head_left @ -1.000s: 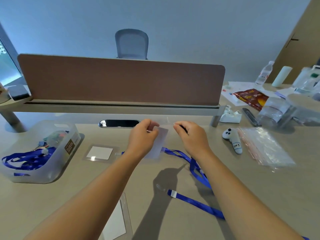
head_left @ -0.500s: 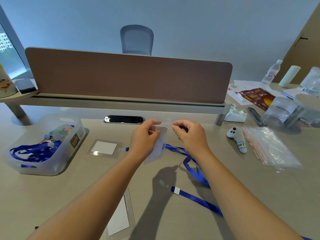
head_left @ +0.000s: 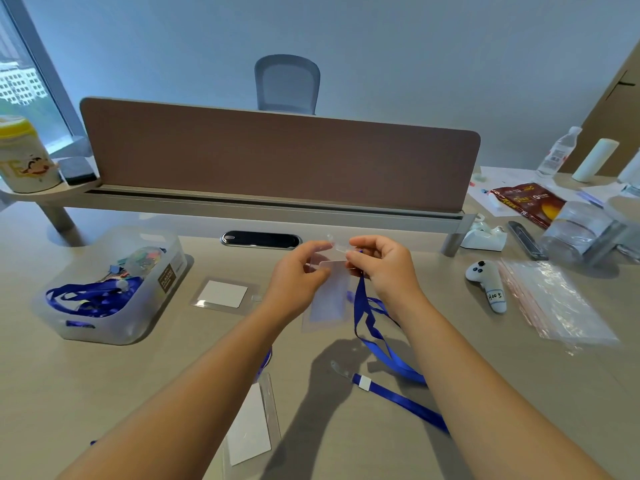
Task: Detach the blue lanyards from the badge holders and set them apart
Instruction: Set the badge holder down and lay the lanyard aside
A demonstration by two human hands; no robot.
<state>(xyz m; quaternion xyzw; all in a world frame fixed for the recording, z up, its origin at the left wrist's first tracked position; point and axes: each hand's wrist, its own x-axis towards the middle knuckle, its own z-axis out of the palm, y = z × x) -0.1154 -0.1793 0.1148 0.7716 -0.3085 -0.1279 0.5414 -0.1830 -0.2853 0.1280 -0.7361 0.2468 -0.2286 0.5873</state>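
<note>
The clear badge holder [head_left: 327, 292] hangs above the desk [head_left: 485, 393], pinched by the left hand [head_left: 298, 275]; the right hand [head_left: 379, 265] pinches its blue lanyard [head_left: 367, 320] clip. Detached lanyards fill the plastic bin [head_left: 114, 289]; this one seems not yet free.

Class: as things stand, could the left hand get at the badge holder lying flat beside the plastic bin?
Probably not yet: the way to the flat badge holder looks clear, but the left hand is pinching the raised badge holder.
</note>
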